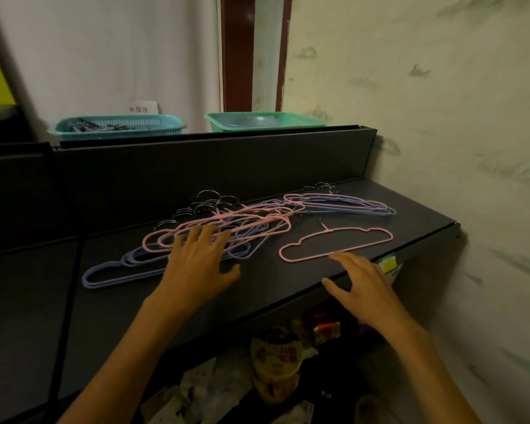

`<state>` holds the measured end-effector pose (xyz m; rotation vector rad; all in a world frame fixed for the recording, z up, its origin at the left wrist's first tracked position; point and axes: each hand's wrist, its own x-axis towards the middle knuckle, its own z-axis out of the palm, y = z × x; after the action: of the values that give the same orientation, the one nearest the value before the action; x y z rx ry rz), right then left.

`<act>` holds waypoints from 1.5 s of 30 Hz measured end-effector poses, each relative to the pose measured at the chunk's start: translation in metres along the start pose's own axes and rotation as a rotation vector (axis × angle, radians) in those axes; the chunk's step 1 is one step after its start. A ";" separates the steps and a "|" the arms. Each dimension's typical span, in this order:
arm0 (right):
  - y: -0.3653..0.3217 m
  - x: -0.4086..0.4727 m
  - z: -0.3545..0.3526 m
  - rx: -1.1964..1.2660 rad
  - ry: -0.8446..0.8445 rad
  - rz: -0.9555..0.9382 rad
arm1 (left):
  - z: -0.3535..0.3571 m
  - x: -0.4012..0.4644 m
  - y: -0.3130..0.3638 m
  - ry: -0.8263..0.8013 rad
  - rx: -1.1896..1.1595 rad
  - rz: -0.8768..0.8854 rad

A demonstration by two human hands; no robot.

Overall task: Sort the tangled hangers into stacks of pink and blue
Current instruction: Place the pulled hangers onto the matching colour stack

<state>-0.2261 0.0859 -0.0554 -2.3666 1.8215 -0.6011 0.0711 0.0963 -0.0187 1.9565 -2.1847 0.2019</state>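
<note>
A tangled heap of pink and blue hangers [251,217] lies across the dark shelf top [288,283]. My left hand [199,258] rests flat on the heap's near side, fingers spread over pink and blue wires. One pink hanger [337,241] lies alone to the right of the heap, its hook pointing back. My right hand [364,286] hovers at the shelf's front edge, fingers apart, fingertips just short of that lone hanger's lower bar. A further bunch of blue and pink hangers [349,205] sits at the back right.
A raised dark back panel [214,160] runs behind the shelf. Beyond it stand a blue basket [117,128] and a green basket [263,120]. A wall [441,117] closes the right side. Packaged goods [276,362] lie below the shelf. A yellow tag [389,264] hangs on the front edge.
</note>
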 end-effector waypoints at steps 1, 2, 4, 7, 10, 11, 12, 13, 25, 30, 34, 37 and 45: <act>0.005 0.010 0.002 0.002 -0.007 -0.010 | 0.002 0.007 0.000 0.003 0.006 -0.019; 0.010 0.020 0.004 0.004 -0.019 -0.010 | 0.005 0.014 0.001 0.006 0.009 -0.039; 0.018 0.041 0.008 0.001 -0.047 -0.010 | 0.012 0.028 0.001 0.015 0.018 -0.080; 0.029 0.074 0.010 -0.037 -0.102 -0.052 | 0.020 0.048 0.003 0.011 0.031 -0.126; 0.043 0.100 0.008 -0.058 -0.213 -0.042 | 0.025 0.061 0.003 -0.007 0.013 -0.176; 0.049 0.108 0.006 -0.052 -0.241 -0.033 | 0.027 0.065 0.001 -0.013 0.010 -0.192; 0.055 0.114 0.004 -0.045 -0.265 -0.035 | 0.029 0.068 0.000 -0.021 0.008 -0.210; 0.060 0.120 0.003 -0.041 -0.287 -0.045 | 0.030 0.070 -0.002 -0.033 0.012 -0.226; 0.091 0.152 -0.012 0.073 -0.469 -0.232 | 0.022 0.076 0.009 -0.054 0.061 -0.274; 0.098 0.160 -0.013 0.103 -0.501 -0.281 | 0.022 0.073 0.017 -0.050 0.094 -0.302; 0.098 0.162 -0.010 0.091 -0.471 -0.319 | 0.018 0.065 0.026 0.065 0.076 -0.320; 0.097 0.158 -0.005 0.107 -0.435 -0.333 | 0.012 0.056 0.030 0.108 0.109 -0.339; 0.100 0.152 -0.001 0.140 -0.399 -0.354 | 0.017 0.030 0.044 0.091 0.120 -0.380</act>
<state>-0.2856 -0.0856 -0.0477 -2.5022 1.1738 -0.2432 0.0235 0.0685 -0.0270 2.3299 -1.7398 0.3592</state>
